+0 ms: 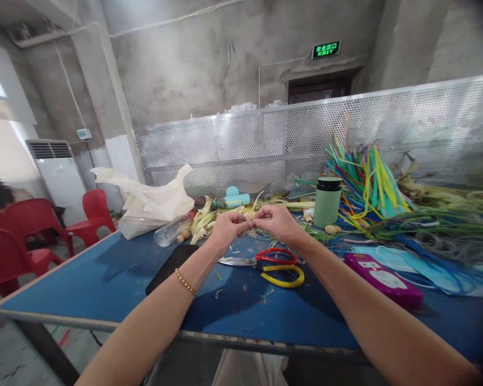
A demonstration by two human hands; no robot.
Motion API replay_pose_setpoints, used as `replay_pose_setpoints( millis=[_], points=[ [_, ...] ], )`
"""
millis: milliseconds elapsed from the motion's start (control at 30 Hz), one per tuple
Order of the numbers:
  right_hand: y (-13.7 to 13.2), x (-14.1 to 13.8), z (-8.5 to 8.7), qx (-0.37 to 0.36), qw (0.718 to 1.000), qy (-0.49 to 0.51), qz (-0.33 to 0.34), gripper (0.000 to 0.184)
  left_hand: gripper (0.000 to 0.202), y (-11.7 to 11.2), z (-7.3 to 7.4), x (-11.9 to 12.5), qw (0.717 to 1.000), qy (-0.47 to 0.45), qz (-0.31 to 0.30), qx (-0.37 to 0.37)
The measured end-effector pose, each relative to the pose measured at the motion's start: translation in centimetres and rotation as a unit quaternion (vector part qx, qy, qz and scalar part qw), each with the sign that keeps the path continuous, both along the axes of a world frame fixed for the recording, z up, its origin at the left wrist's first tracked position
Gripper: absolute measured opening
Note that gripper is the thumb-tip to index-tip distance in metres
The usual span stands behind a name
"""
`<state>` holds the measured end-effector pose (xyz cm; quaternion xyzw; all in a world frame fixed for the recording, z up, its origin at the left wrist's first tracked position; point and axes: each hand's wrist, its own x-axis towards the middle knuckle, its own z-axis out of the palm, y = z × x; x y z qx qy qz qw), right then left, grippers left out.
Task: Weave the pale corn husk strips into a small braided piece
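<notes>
My left hand (228, 229) and my right hand (279, 221) meet over the middle of the blue table (233, 311), fingertips pinched close together. A thin pale strip (258, 199) rises in a curve from between them; its lower end is hidden by the fingers. Just below the hands lie scissors (261, 261) with one red and one yellow handle loop, blades pointing left. Pale green corn husks (203, 221) lie behind and left of my left hand. A dark phone-like slab (171, 266) rests beneath my left forearm.
On the left stand a white plastic bag (156, 201) and a clear bottle (171, 231) on its side. To the right are a green canister (327, 202), a purple box (382, 280), coloured pipe cleaners (378, 182) and tangled cords (438, 236). Red chairs (36, 220) stand beyond the table.
</notes>
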<state>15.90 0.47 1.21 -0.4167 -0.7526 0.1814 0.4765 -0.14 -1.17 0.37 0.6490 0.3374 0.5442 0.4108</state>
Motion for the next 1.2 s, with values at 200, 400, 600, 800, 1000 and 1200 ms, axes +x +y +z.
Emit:
replay_pose_setpoints(
  millis=[200,400,600,800,1000,1200],
  points=[
    [0.0,0.1,0.1,-0.038,0.998,0.047,0.021,0.015,0.028,0.8,-0.1,-0.6,0.999,-0.024,0.025,-0.028],
    [0.9,1.9,0.5,-0.025,0.996,0.086,0.001,0.019,0.027,1.8,0.0,-1.7,0.989,-0.102,-0.052,-0.096],
    [0.4,1.9,0.6,0.021,0.991,-0.016,0.131,0.02,0.024,1.9,0.2,-2.0,0.962,-0.174,-0.124,-0.17],
    [-1.2,0.4,0.8,0.097,0.978,0.002,0.182,0.021,0.022,1.6,0.5,-2.0,0.951,-0.174,-0.157,-0.201],
    [-0.8,0.4,0.5,0.063,0.981,0.013,0.183,0.021,0.02,1.7,0.5,-2.1,0.95,-0.172,-0.15,-0.211],
    [-0.4,0.0,-0.1,0.066,0.984,0.032,0.163,0.017,0.023,2.1,0.2,-2.2,0.956,-0.173,-0.113,-0.209]
  ],
)
